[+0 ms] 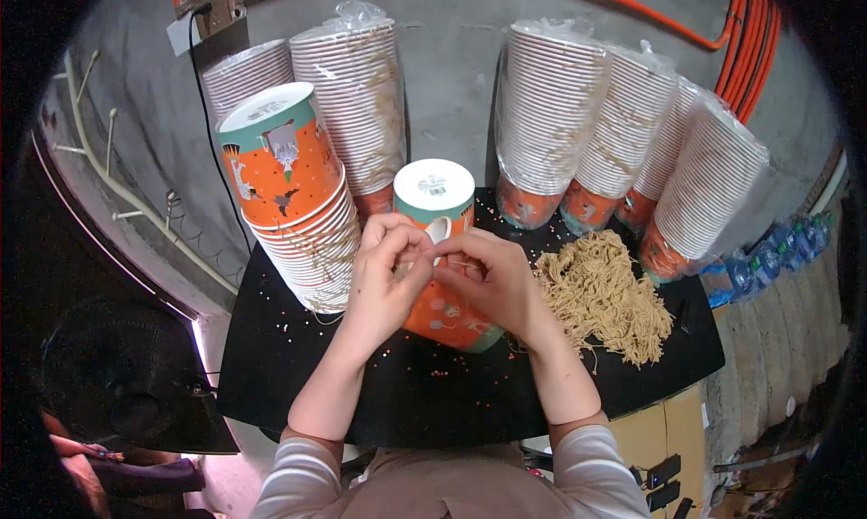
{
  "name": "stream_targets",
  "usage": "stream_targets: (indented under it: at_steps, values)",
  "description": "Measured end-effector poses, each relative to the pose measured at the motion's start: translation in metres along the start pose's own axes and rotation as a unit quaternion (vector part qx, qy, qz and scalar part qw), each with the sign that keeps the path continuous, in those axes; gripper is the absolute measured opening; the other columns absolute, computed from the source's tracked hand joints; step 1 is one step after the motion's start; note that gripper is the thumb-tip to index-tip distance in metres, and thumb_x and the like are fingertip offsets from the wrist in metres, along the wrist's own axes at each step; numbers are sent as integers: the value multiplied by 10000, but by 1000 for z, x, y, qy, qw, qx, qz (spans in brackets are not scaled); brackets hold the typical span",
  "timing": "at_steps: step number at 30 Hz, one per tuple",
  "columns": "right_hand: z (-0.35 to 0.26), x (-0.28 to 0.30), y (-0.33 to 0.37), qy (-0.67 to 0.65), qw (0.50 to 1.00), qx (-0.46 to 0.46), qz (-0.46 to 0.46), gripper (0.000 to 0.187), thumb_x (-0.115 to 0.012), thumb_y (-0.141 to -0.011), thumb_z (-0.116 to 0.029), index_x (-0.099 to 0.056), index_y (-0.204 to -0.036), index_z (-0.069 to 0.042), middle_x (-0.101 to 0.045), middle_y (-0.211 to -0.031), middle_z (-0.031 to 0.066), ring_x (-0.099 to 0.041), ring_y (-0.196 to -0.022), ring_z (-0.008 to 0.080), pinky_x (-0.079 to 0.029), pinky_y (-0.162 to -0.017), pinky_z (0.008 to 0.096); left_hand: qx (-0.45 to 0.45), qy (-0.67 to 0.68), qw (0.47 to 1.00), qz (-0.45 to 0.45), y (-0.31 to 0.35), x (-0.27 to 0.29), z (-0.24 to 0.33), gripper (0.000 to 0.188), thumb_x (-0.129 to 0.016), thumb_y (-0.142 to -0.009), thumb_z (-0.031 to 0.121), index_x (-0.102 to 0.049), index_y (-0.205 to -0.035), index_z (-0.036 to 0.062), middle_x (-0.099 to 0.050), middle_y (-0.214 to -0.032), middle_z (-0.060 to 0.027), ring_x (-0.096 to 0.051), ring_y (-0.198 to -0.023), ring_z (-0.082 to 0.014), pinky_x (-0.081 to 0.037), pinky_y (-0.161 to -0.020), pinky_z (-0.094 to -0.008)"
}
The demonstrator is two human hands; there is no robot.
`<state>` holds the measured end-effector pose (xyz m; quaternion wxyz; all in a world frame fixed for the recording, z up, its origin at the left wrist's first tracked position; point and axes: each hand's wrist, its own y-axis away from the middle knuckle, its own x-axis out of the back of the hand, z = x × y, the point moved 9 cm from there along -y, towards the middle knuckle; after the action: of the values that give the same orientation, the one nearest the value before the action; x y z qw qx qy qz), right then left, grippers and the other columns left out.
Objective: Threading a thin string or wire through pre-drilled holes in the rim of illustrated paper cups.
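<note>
My left hand [388,271] and my right hand [495,275] meet at the middle of the black table, fingers pinched together. Between them shows part of a white rim [439,229]. A thin pale strand seems to run by the right fingertips, but what each pinch holds is mostly hidden. Beneath the hands is a tilted orange paper bucket [442,316] with a teal band. Just beyond stands another bucket [433,187], upside down with its white base up. A heap of tan cords [603,298] lies right of my right hand.
Left stands a nested stack of upturned orange buckets [284,162]. Plastic-wrapped bucket stacks [553,112] line the grey wall at the back. Small orange and white bits dot the black table [406,402]. A dark fan [113,370] stands left; bottles [768,259] lie far right.
</note>
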<state>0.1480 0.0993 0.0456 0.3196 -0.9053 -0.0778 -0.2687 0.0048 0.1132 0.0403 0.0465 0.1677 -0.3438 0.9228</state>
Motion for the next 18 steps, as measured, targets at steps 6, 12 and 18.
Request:
stream_targets:
  at_steps: [6,12,18]
  values:
    - [-3,0,3,-85,996,-2,-1,197,-749,-856,-33,-692,-1044,-39,-681,-903,122,-690,-796,242,-540,-722,326,-78,15,990,-121,-2,-2,15,196,-648,-877,-47,-626,-1058,23,-482,-1384,-182,-531,-1290,-266,-431,-1068,-368]
    - [-25,10,4,-51,990,130,-5,159,-731,-865,-40,-686,-1017,-49,-681,-907,104,-685,-803,267,-528,-700,328,45,253,943,-213,4,-15,9,472,-713,-853,-21,-527,-1281,47,-559,-1390,-165,-488,-1388,-280,-413,-1112,-409]
    - [-27,4,9,-47,990,111,-75,180,-745,-819,13,-715,-987,-43,-670,-877,73,-664,-794,234,-516,-690,331,18,184,937,-297,11,-33,-19,433,-780,-809,20,-570,-1187,41,-633,-1066,-37,-620,-1064,-135,-494,-962,-307]
